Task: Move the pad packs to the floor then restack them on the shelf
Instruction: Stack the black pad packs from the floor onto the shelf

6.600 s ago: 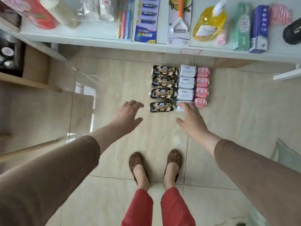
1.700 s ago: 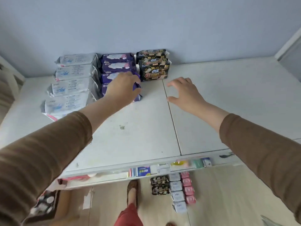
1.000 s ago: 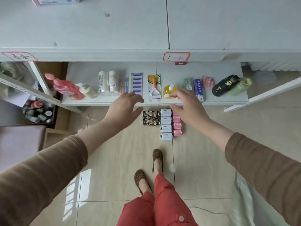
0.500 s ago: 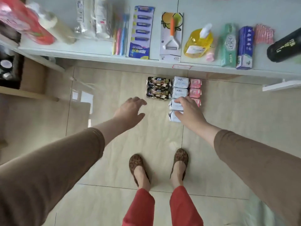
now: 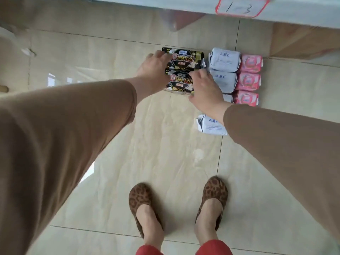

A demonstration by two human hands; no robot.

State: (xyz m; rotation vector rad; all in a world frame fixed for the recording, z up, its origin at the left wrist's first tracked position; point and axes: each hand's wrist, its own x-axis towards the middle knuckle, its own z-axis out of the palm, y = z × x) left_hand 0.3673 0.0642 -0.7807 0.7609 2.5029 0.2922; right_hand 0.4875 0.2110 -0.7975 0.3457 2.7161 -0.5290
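Two black pad packs lie one behind the other on the tiled floor. My left hand presses on their left side and my right hand on their right side, so the pair is clamped between them. To the right runs a row of white ABC pad packs; my right wrist partly covers one, and the nearest lies a little apart. Three pink pad packs line up right of the white ones.
The white edge of a shelf runs along the top, with a red-framed label. My feet in leopard-print shoes stand on the beige floor tiles just behind the packs.
I have bent much lower. Both hands have gone forward from above the floor and closed in on the two black packs from either side.
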